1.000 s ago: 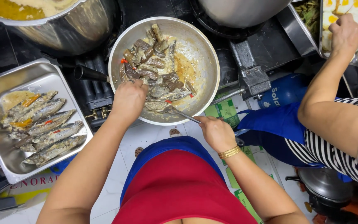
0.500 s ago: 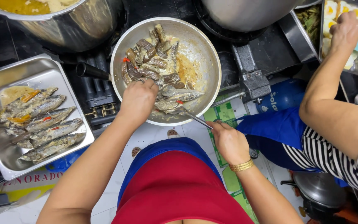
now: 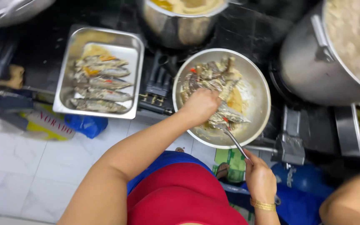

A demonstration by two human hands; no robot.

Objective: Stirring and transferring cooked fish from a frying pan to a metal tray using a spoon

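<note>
A soft, sauce-slick fish (image 3: 226,116) (likely fragile) is pinched in the left hand (image 3: 201,106), best supported underneath by the spoon (image 3: 235,142) gripped in the right hand (image 3: 260,180).

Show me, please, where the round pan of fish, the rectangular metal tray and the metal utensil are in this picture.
round pan (image 3: 260,89), head view, on the bare inner wall at its right side.
rectangular metal tray (image 3: 135,75), head view, on its right-hand rim.
metal utensil (image 3: 237,144), head view, on the middle of its handle.

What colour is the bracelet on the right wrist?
Gold, a thin band just below the right hand; the head view shows it clearly.
</note>
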